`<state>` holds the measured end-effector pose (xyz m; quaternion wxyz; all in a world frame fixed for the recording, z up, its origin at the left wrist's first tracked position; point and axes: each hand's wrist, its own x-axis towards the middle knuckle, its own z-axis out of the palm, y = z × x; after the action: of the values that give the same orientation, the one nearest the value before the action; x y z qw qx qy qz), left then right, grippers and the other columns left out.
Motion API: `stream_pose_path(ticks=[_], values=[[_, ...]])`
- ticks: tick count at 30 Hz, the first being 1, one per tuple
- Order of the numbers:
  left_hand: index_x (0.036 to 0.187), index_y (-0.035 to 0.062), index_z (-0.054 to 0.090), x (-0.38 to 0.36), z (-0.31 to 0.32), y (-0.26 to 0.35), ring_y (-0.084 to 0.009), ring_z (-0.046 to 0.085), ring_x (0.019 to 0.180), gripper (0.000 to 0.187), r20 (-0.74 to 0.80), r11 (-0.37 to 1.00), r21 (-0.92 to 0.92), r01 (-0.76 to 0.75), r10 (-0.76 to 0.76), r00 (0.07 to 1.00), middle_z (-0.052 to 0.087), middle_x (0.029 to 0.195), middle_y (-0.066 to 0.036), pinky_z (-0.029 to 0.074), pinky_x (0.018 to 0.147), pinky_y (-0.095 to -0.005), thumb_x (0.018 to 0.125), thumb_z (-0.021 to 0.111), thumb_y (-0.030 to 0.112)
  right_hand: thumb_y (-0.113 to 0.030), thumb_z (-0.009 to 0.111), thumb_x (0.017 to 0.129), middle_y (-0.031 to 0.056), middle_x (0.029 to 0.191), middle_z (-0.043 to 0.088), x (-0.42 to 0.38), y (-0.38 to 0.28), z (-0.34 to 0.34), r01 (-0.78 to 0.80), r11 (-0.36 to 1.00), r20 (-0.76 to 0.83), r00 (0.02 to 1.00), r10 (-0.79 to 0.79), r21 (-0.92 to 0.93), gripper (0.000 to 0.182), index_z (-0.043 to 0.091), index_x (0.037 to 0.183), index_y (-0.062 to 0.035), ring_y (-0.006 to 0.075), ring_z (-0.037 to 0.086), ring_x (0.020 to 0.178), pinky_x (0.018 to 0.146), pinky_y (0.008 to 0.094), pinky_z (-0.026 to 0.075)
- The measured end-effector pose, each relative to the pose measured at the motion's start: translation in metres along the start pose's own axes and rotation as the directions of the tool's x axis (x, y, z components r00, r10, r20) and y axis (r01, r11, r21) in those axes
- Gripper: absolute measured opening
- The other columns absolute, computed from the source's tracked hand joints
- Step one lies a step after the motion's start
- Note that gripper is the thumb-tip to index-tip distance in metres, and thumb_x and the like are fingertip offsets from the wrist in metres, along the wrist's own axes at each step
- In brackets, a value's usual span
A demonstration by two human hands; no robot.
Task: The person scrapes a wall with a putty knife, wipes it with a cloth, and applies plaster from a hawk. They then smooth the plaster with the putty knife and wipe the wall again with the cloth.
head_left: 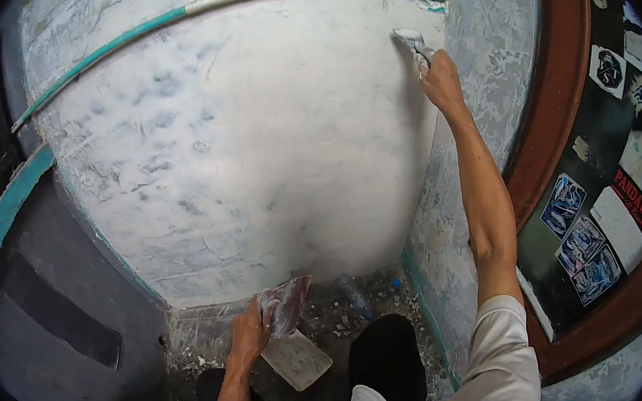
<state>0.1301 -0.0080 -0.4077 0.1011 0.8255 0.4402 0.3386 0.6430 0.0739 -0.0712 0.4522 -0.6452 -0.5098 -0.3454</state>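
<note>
My right hand (441,82) grips a putty knife (410,38) high on the right, its blade at the white-coated wall (314,121) near the inner corner. White paste is smeared over the blade. Low in the middle, my left hand (249,332) is closed on a reddish-brown flat plate (288,305) that carries whitish smears. Part of the plate is hidden by the fingers. Just below it is a pale rectangular tray (299,361). The wall is smooth and white toward the right, with grey-blue patches showing through on the left.
A green and white strip (143,28) curves across the upper wall. A brown frame (555,92) and a dark stickered panel (605,144) stand to the right. Debris and a clear plastic bottle (356,295) lie on the floor. A dark grey panel (87,270) stands left.
</note>
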Motion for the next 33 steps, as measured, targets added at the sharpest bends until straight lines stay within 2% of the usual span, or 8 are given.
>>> stream_pose_path(ticks=[6, 13, 15, 21, 24, 26, 29, 33], values=[[0.126, -0.0124, 0.054, 0.0, -0.005, 0.002, -0.0463, 0.063, 0.062, 0.048, 0.049, 0.997, 0.022, 0.07, -0.071, 0.996, 0.063, 0.068, -0.027, 0.048, 0.056, -0.0509, 0.096, 0.063, 0.023, -0.018, 0.062, 0.094, 0.0248, 0.096, 0.057, 0.049, -0.016, -0.004, 0.245, 0.969, -0.113, 0.963, -0.245, -0.02, 0.027, 0.063, 0.11, 0.0038, 0.0428, 0.059, 0.092, 0.081, 0.0487, 0.047], [0.125, -0.0116, 0.054, 0.002, -0.002, 0.003, -0.0461, 0.063, 0.062, 0.046, 0.045, 0.998, 0.038, 0.045, -0.047, 0.998, 0.063, 0.067, -0.027, 0.048, 0.057, -0.0513, 0.094, 0.065, 0.021, -0.015, 0.064, 0.092, 0.0256, 0.098, 0.057, 0.057, -0.023, 0.022, 0.244, 0.97, -0.153, 0.959, -0.238, 0.021, 0.028, 0.06, 0.11, 0.0054, 0.0443, 0.058, 0.094, 0.084, 0.05, 0.047], [0.125, -0.0114, 0.054, 0.004, 0.0, 0.003, -0.046, 0.063, 0.062, 0.046, 0.041, 0.999, 0.039, 0.031, -0.033, 0.999, 0.063, 0.067, -0.027, 0.048, 0.057, -0.0513, 0.093, 0.066, 0.02, -0.014, 0.064, 0.091, 0.0289, 0.101, 0.057, 0.055, -0.027, 0.036, 0.21, 0.972, -0.275, 0.945, -0.175, 0.103, 0.028, 0.06, 0.109, 0.0071, 0.0464, 0.058, 0.096, 0.086, 0.0513, 0.047], [0.127, -0.0097, 0.052, 0.003, 0.005, -0.003, -0.0455, 0.063, 0.062, 0.047, 0.041, 0.999, 0.039, -0.028, 0.026, 0.999, 0.063, 0.068, -0.026, 0.048, 0.057, -0.05, 0.09, 0.069, 0.014, -0.017, 0.063, 0.09, 0.0322, 0.099, 0.059, 0.073, -0.032, 0.048, 0.171, 0.981, -0.316, 0.939, -0.135, 0.089, 0.028, 0.063, 0.104, 0.0075, 0.0489, 0.06, 0.095, 0.085, 0.0524, 0.049], [0.126, -0.0096, 0.052, 0.002, 0.004, 0.001, -0.0454, 0.063, 0.061, 0.046, 0.051, 1.0, 0.02, -0.012, 0.011, 0.999, 0.063, 0.068, -0.026, 0.047, 0.056, -0.0496, 0.09, 0.069, 0.013, -0.019, 0.062, 0.088, 0.0292, 0.109, 0.062, 0.092, -0.023, 0.039, 0.14, 0.99, -0.164, 0.977, -0.139, -0.006, 0.033, 0.065, 0.113, 0.0022, 0.046, 0.061, 0.103, 0.091, 0.0514, 0.05], [0.126, -0.0096, 0.052, 0.003, 0.002, 0.002, -0.0459, 0.063, 0.062, 0.046, 0.027, 0.998, -0.006, -0.061, 0.061, 0.998, 0.063, 0.068, -0.026, 0.048, 0.056, -0.0498, 0.09, 0.069, 0.013, -0.021, 0.062, 0.087, 0.0293, 0.114, 0.064, 0.095, -0.02, 0.031, 0.174, 0.982, -0.116, 0.976, -0.182, -0.071, 0.032, 0.068, 0.109, 0.0011, 0.0452, 0.062, 0.108, 0.093, 0.0507, 0.05], [0.127, -0.009, 0.052, 0.001, -0.002, 0.006, -0.0465, 0.063, 0.062, 0.046, 0.039, 0.998, 0.007, -0.062, 0.062, 0.997, 0.063, 0.07, -0.027, 0.048, 0.056, -0.0504, 0.09, 0.069, 0.014, -0.021, 0.062, 0.087, 0.028, 0.104, 0.067, 0.074, -0.032, 0.028, -0.066, 0.997, 0.002, 0.998, 0.066, -0.052, 0.03, 0.07, 0.106, 0.0004, 0.0452, 0.061, 0.108, 0.094, 0.0513, 0.05], [0.126, -0.0089, 0.053, 0.001, 0.001, 0.005, -0.0465, 0.063, 0.062, 0.046, 0.049, 1.0, -0.012, -0.028, 0.029, 0.998, 0.063, 0.069, -0.028, 0.048, 0.056, -0.0505, 0.09, 0.069, 0.014, -0.021, 0.061, 0.09, 0.0282, 0.101, 0.067, 0.022, -0.011, 0.032, 0.047, 0.996, -0.001, 0.999, -0.047, -0.077, 0.028, 0.071, 0.107, -0.0006, 0.0452, 0.062, 0.105, 0.092, 0.051, 0.05]])
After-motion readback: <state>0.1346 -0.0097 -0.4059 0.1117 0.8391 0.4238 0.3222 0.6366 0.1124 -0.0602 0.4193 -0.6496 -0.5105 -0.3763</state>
